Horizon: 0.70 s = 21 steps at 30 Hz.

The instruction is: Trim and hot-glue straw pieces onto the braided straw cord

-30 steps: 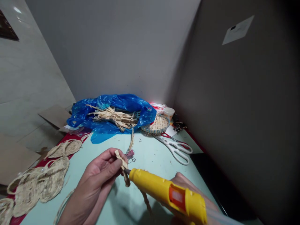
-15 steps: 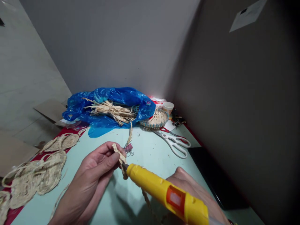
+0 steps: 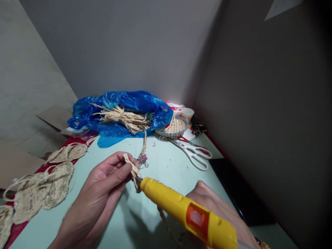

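Between the thumb and fingers of my left hand [image 3: 103, 188] is pinched a short piece of pale braided straw cord [image 3: 131, 166]. My right hand [image 3: 215, 204] grips a yellow glue gun [image 3: 171, 199] from behind, its fingers mostly hidden by the gun's body. The metal nozzle touches or nearly touches the braid just below my left fingertips. A length of braid [image 3: 163, 216] hangs under the gun. Just beyond my left fingertips lie a pinkish clip and thin wire bits [image 3: 142, 159] on the pale green tabletop [image 3: 171, 173].
A blue plastic bag [image 3: 109, 135] holding a straw bundle [image 3: 124, 119] lies at the back. Beside it are a woven basket [image 3: 172, 129], a cup [image 3: 187, 113] and white-handled scissors [image 3: 197, 157]. Woven straw soles [image 3: 58, 185] line the left edge; a black flat device [image 3: 241, 190] sits right.
The camera view has tilted slightly, so the tabletop things appear a little higher. Both hands keep their holds, with the nozzle still at the braid.
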Available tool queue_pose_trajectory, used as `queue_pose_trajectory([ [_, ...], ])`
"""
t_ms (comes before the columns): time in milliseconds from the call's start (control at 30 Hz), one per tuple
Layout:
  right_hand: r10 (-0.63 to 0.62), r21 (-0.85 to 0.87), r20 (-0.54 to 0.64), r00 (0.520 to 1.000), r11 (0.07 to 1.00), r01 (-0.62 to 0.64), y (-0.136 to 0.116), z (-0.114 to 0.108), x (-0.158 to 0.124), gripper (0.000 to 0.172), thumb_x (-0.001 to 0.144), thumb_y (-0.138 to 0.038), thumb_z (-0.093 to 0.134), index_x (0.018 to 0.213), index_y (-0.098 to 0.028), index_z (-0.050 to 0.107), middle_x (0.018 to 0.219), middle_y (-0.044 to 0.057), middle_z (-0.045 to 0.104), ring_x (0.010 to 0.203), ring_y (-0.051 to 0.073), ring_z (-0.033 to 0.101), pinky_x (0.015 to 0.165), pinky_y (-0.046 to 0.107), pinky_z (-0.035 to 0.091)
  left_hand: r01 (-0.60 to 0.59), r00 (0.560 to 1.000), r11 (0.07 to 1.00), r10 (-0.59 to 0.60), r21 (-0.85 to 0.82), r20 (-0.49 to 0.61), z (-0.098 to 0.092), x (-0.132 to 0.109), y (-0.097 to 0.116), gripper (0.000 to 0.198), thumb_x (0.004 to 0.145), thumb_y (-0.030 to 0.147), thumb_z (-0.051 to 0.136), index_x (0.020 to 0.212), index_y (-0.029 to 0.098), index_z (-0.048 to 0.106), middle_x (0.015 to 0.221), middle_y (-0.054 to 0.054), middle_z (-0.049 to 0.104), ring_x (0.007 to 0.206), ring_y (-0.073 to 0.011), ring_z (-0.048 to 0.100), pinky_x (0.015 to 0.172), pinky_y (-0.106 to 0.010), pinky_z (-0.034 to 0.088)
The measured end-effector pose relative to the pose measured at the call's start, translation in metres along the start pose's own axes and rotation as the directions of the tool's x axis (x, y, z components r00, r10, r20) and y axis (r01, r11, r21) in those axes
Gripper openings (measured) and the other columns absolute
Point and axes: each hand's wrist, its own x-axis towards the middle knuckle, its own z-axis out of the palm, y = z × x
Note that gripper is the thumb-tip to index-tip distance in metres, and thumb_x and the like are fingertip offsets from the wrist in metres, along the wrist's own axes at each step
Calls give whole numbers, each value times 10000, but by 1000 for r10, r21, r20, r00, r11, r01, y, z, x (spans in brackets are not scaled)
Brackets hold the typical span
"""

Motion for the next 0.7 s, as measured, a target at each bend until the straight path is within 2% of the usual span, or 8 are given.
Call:
queue_pose_trajectory([
  [200,3,7,-18,1000,1000,-3,-1,1,0,374,1010,-510,356,844,-235,547,664,-1,527,607,171,520,584,308,420,12,1000,1000,-11,-9,7,3,-1,0,133,687,140,796,725,161,670,694,-15,642,619,-113,561,588,-181,526],
  [367,42,50,-26,999,998,-41,0,3,-1,325,995,-483,420,816,-243,546,646,-15,526,620,165,530,688,321,474,13,1000,1000,-13,-6,-3,1,-2,0,129,686,144,795,733,165,677,700,-16,647,590,-113,557,559,-186,523],
  [600,23,76,69,997,997,-28,0,-4,-2,288,998,-443,377,846,-243,517,696,3,543,647,178,526,556,298,392,15,1000,1000,-15,3,-23,-1,2,-2,146,673,150,801,765,169,688,736,-25,639,622,-130,572,580,-204,538],
  [700,21,105,68,997,994,-29,0,-6,-2,298,1002,-436,344,829,-242,490,697,9,535,647,181,511,527,301,348,7,1000,1000,-7,10,-25,1,3,-1,140,668,155,803,748,169,688,727,-23,633,616,-126,563,570,-198,534],
])
